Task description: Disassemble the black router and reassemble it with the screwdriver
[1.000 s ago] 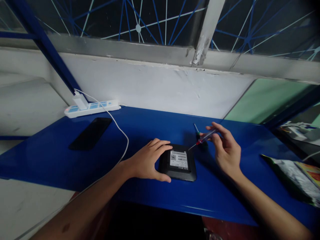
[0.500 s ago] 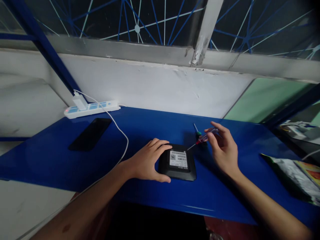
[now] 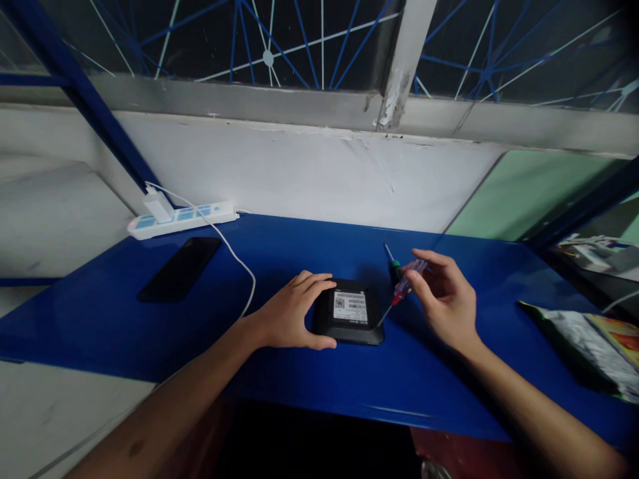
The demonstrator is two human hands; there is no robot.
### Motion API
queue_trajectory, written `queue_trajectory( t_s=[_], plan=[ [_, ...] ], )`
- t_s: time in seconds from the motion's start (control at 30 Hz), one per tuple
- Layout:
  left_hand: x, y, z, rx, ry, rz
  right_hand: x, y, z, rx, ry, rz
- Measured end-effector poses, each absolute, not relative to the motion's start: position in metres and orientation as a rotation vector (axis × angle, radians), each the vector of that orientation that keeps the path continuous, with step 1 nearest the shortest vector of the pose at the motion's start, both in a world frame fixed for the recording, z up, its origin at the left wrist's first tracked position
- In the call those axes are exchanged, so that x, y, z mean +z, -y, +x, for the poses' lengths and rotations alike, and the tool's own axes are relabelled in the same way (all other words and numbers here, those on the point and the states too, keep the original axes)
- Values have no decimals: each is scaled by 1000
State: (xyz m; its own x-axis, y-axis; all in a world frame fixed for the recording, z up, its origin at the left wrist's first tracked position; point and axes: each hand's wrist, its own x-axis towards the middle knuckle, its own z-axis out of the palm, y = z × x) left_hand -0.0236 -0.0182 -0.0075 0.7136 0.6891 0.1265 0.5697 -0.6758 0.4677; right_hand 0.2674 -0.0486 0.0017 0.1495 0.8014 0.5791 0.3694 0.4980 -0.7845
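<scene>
A flat black square device point(image 3: 324, 322), a white printed label point(image 3: 350, 307) on its upper face, lies on the blue table. My left hand point(image 3: 292, 313) grips its left side, fingers on the far edge and thumb at the near edge. In my right hand point(image 3: 444, 293) is a screwdriver point(image 3: 408, 283) with a clear purplish handle and red collar, pinched between thumb and fingers. Its shaft slants down to the left, the tip at the device's near right corner. Behind it lies a second screwdriver point(image 3: 395, 265) with a green part, partly hidden.
At the back left, a white power strip point(image 3: 200, 216) holds a charger point(image 3: 158, 203) with a white cable point(image 3: 242, 263) trailing forward past my left arm. A black phone-like slab point(image 3: 182, 269) lies before it. A shiny packet point(image 3: 584, 342) rests at the table's right.
The screwdriver tip has moved from the device's far right corner to its near right corner, its handle now steeper. The device has shifted slightly away from me, still in my left hand.
</scene>
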Motion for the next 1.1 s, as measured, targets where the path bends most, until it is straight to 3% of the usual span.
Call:
queue_trajectory(
  t_s=[0.6,1.1],
  plan=[
    [-6,17,-24,369,-983,2504,0,56,264,585,1512,-995],
    [-8,17,-25,374,-991,2503,5,55,264,461,1474,-975]
  ],
)
